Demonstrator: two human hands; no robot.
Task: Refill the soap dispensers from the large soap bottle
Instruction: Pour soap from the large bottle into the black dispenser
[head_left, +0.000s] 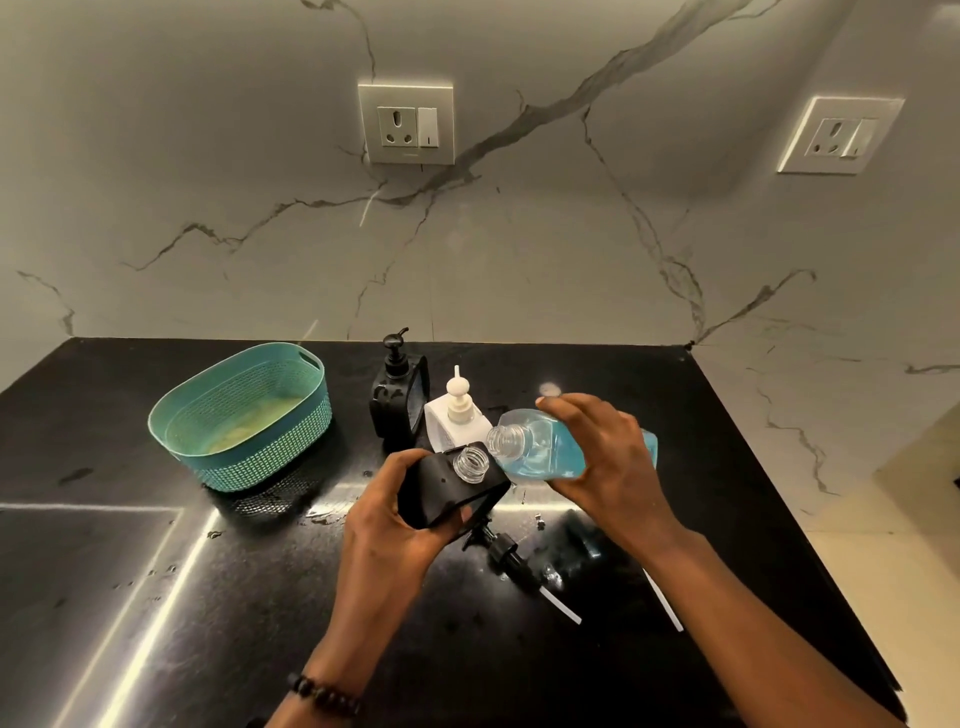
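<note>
Spanning the view, the glossy black stone bench (156, 597) carries a teal perforated plastic basket (239, 415). Right hand (608, 457) grips the clear large soap bottle of blue liquid (540, 447), tipped, mouth just beside the open neck of the black square dispenser (452, 488) held by left hand (389, 525). No stream visible; pour seemingly not started. White dispenser (457, 415) and second black dispenser (397, 395) stand capped behind, fill unknown. Black pump head (506, 553) lies on bench.
</note>
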